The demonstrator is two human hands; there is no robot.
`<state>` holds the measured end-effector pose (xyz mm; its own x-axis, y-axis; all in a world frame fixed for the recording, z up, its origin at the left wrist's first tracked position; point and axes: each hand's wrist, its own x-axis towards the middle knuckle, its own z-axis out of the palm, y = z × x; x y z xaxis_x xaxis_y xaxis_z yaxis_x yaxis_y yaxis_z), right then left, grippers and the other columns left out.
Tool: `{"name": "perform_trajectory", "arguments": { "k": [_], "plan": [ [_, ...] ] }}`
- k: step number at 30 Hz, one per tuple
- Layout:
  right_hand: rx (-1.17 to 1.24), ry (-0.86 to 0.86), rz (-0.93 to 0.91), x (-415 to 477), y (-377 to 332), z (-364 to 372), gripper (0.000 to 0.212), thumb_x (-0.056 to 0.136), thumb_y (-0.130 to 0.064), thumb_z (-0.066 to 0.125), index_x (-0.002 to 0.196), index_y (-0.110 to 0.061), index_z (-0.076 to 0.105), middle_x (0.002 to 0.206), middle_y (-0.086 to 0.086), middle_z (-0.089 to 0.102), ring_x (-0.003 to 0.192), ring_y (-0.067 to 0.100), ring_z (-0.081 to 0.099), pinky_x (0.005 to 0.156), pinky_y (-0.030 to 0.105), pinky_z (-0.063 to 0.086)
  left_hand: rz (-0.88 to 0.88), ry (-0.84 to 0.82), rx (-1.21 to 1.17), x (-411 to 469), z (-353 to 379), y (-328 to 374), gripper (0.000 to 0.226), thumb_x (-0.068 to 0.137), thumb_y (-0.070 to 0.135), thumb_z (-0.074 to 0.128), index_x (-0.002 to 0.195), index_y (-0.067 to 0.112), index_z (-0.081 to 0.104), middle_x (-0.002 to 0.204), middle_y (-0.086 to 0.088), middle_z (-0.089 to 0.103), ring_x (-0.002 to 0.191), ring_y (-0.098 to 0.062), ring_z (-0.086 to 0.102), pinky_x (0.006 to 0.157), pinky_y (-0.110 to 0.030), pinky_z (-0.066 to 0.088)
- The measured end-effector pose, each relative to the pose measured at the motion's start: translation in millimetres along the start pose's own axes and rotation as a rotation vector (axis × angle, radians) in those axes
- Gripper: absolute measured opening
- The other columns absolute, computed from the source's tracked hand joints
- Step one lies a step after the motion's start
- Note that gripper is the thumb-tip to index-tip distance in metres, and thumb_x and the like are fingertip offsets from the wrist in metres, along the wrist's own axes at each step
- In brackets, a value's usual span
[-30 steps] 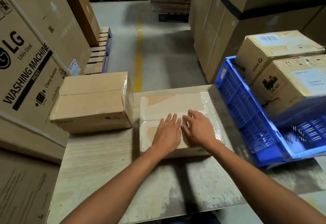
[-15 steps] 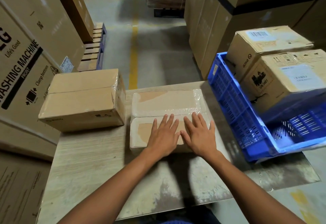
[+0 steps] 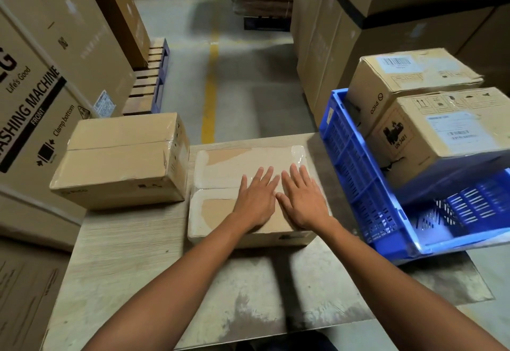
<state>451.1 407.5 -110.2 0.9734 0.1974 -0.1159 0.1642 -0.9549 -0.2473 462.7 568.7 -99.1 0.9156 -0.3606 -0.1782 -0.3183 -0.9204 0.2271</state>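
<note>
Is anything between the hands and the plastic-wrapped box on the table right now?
Nothing visible. The left hand and right hand both lie flat, fingers straight, directly on top of the wrapped box. The brown cardboard box sits close on its left and the blue crate on its right, neither under the hands.

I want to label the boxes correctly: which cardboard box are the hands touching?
The flat, plastic-wrapped box: left hand and right hand lie flat on it. The taller box beside it and the two boxes in the blue crate are untouched.
</note>
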Motion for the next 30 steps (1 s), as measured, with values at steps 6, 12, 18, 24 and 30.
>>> {"name": "perform_trajectory", "arguments": {
  "k": [6,12,18,24,30],
  "plan": [
    [0.414,0.014,0.446,-13.0,-4.3,1.4,0.113,0.086,-0.071,0.057,0.160,-0.010,-0.004,0.165,0.017,0.019,0.146,0.039,0.032,0.111,0.052,0.039,-0.529,0.155,-0.107,-24.3,2.8,-22.9,0.058,0.101,0.052,0.033,0.155,0.036,0.024,0.167,-0.009,0.003,0.152,-0.039,-0.008,0.114,-0.068,-0.003],
    [0.510,0.052,0.399,-11.4,-15.4,-35.7,0.073,0.084,-0.047,0.071,0.140,-0.014,0.037,0.128,0.009,0.064,0.112,0.032,0.062,0.086,0.040,0.051,-0.552,0.091,-0.153,-23.1,-5.1,-24.3,0.065,0.098,0.066,0.023,0.156,0.043,0.009,0.168,-0.006,-0.005,0.150,-0.045,-0.009,0.114,-0.070,-0.003],
    [0.357,0.108,0.151,-9.7,-81.0,-99.3,0.045,0.092,-0.035,0.060,0.130,-0.016,0.047,0.113,0.010,0.067,0.103,0.035,0.064,0.079,0.039,0.048,-0.563,0.122,-0.410,-26.4,-41.0,-41.2,0.070,0.096,0.073,0.019,0.157,0.043,0.005,0.168,0.000,-0.007,0.153,-0.033,-0.008,0.117,-0.064,0.000],
    [0.677,0.312,0.022,-13.7,-127.8,-108.3,0.040,0.091,-0.017,0.045,0.119,-0.023,0.073,0.126,0.001,0.069,0.115,0.025,0.061,0.092,0.037,0.050,-0.505,0.365,-0.803,-43.1,-78.9,-57.6,0.096,0.076,0.088,0.021,0.155,0.033,0.029,0.163,0.003,0.027,0.149,-0.021,0.024,0.120,-0.055,0.021],
    [0.458,0.223,0.353,-0.9,-136.2,-89.7,0.092,0.077,-0.085,0.048,0.152,-0.037,0.027,0.159,0.003,0.024,0.145,0.035,0.023,0.113,0.064,0.020,-0.405,0.359,-1.097,-61.1,-101.3,-64.0,0.110,0.064,0.099,0.036,0.151,0.031,0.037,0.149,0.004,0.047,0.132,-0.021,0.049,0.112,-0.053,0.038]
  ]
}}
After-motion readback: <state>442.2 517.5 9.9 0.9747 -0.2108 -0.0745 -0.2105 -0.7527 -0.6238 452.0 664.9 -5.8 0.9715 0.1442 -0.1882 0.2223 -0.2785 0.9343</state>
